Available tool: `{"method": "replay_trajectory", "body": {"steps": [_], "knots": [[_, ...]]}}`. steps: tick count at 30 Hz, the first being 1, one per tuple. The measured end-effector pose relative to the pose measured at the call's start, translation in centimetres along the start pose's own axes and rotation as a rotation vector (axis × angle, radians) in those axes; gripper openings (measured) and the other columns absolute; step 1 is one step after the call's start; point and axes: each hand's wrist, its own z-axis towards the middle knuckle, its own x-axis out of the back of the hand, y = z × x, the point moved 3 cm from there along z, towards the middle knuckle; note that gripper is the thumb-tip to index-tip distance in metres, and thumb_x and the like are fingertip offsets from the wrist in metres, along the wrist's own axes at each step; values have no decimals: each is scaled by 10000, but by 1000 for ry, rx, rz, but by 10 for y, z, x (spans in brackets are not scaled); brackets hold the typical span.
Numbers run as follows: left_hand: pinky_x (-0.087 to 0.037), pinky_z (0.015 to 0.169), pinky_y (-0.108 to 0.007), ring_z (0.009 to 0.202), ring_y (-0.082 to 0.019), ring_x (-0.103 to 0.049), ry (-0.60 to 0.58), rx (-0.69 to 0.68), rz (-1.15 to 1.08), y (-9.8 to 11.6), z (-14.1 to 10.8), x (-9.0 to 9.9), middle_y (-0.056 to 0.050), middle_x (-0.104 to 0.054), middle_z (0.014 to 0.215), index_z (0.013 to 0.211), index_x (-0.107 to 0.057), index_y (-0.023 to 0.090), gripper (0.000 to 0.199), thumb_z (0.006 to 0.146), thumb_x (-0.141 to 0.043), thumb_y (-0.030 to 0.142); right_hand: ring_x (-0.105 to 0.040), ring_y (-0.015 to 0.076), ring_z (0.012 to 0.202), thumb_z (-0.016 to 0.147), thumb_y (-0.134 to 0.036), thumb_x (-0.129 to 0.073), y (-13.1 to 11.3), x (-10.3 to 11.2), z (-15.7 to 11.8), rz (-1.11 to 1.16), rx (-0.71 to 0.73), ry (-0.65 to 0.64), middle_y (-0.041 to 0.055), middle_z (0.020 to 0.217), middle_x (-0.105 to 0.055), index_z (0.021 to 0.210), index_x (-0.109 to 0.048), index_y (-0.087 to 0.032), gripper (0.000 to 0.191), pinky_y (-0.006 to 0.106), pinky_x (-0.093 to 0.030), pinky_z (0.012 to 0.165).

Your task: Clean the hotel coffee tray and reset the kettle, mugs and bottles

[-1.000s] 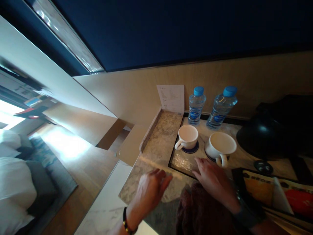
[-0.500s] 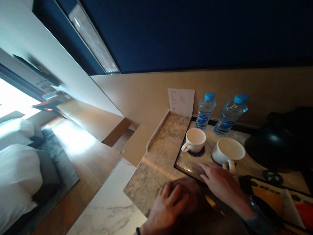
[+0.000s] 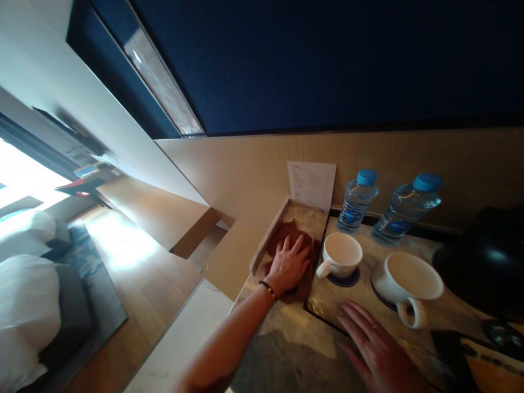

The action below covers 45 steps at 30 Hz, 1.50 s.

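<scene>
My left hand [image 3: 287,266] lies with its fingers spread on a brown cloth [image 3: 287,230], pressing it against the stone counter [image 3: 282,349] in the corner by the raised edge. Stretched over the near edge of a marbled tray [image 3: 323,297] is my right hand [image 3: 374,346], its fingers extended and nothing visible in them. A white cup [image 3: 342,252] on a dark blue coaster [image 3: 347,280] stands beyond it. To the right, a second white cup [image 3: 387,281] has its handle turned toward me.
Two water bottles [image 3: 355,203] with blue caps stand at the back of the tray. A printed card [image 3: 311,183] leans on the wall. At right are a dark rounded object [image 3: 487,259] and a box of packets [image 3: 487,363]. The counter drops off at left.
My left hand has moved forward with the brown cloth, from the near counter into the far corner. My right hand has shifted slightly nearer to me. The view has tilted a little.
</scene>
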Motion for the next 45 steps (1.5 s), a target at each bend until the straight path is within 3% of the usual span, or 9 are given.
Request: {"method": "replay_trajectory", "body": {"steps": [5,9,14,18,21,26,32,41,45], "knots": [[-457,927,-559,1241,-390,-417,31,105,13,-17,82,1,-96,-379,1519,1367,-506,266,444,968,-410,432,-669,218,1056,951,-269,-400,-3,1,1,-30,3,-21,89,1187,-677,1107,-669,-175,325,313,-625,767],[-431,950,-580,1263,-421,-396,28,136,-10,-15,84,7,-109,-375,1522,1407,-477,262,517,945,-452,493,-636,238,1127,950,-235,-408,-9,12,1,-4,-85,-143,93,1225,-658,1127,-674,-163,327,382,-620,847],[-389,1041,-530,1354,-371,-327,21,124,-12,-10,-15,8,-80,-355,1551,1422,-472,279,521,938,-484,471,-604,198,1173,982,-239,-417,-12,45,-15,109,-218,-214,63,1261,-639,1177,-647,-189,306,371,-572,956],[-370,1081,-528,1383,-355,-312,9,190,33,-4,-120,6,-89,-348,1566,1417,-505,245,491,958,-439,405,-638,148,1092,983,-232,-462,-7,85,-47,157,-319,-92,28,1149,-686,1149,-629,-226,235,282,-558,944],[-377,1085,-547,1372,-385,-332,-8,229,58,13,-166,-2,-98,-386,1548,1388,-552,220,487,929,-473,364,-660,115,1005,981,-216,-470,1,119,-80,130,-434,18,5,1062,-701,1141,-590,-251,202,218,-545,902],[-402,1058,-589,1360,-425,-345,3,-29,7,91,-170,-17,-73,-415,1535,1379,-556,276,525,858,-579,332,-659,207,990,980,-311,-451,13,163,-156,-224,-690,65,81,1100,-673,1242,-531,-221,288,349,-535,897],[-377,1054,-629,1341,-421,-337,-100,-321,-133,222,-144,-7,-70,-340,1573,1471,-402,284,609,897,-532,439,-542,435,1166,935,-637,-313,24,179,-265,-468,-927,-85,327,1283,-511,1420,-352,-13,791,557,-492,929],[-465,965,-489,1206,-326,-451,-62,-555,-178,405,-118,3,-70,-372,1533,1381,-483,269,452,937,-471,354,-644,333,937,897,-532,-416,50,198,-330,-332,-839,-126,219,1151,-629,1404,-365,-59,695,444,-560,776],[-492,870,-417,1098,-269,-506,47,-557,-151,447,-116,12,-69,-358,1546,1380,-491,285,419,972,-405,328,-673,303,811,834,-545,-521,70,236,-363,-132,-904,-137,151,988,-685,1379,-423,-154,678,415,-566,690]]}}
